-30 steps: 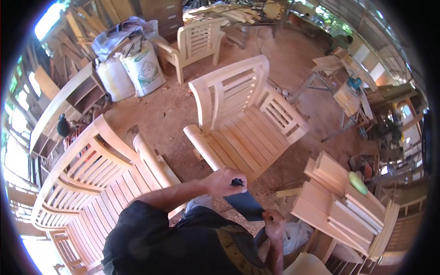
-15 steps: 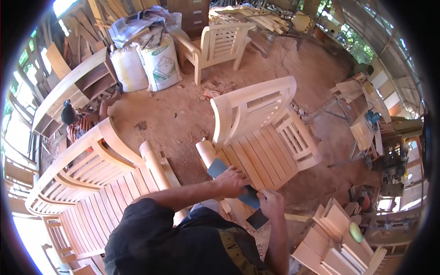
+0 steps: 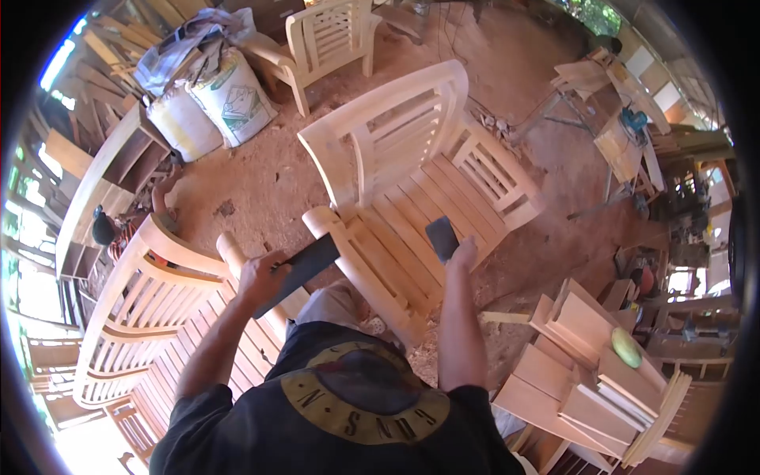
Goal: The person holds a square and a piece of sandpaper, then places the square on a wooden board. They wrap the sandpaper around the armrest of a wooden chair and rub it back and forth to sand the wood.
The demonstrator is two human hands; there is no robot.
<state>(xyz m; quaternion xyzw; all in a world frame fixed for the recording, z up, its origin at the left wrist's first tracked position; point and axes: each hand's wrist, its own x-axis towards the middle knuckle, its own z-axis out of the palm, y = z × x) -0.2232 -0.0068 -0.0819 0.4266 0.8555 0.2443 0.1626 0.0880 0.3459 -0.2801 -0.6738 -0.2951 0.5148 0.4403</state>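
My left hand point(image 3: 264, 279) grips a long strip of dark sandpaper point(image 3: 307, 265), its far end reaching to the near armrest point(image 3: 368, 269) of a pale wooden armchair. In my right hand point(image 3: 462, 255) is a smaller dark rectangular piece point(image 3: 442, 237), held by its lower edge over the slatted seat point(image 3: 396, 222). The armchair's curved backrest point(image 3: 388, 119) stands on the far side. To my left is a slatted wooden bench point(image 3: 182, 317) with a curved back.
Stacked boards point(image 3: 554, 380) lie at the lower right with a pale green oval object point(image 3: 625, 347) on top. Two filled sacks point(image 3: 229, 99) and another chair point(image 3: 332, 43) stand further off. A person point(image 3: 107, 228) is low down behind the bench. A workbench point(image 3: 617, 142) holds a blue power tool point(image 3: 633, 120).
Both hands have come up off the near armrest and moved apart, the left swinging left with the long strip, the right rising over the seat with the smaller piece. The view has shifted.
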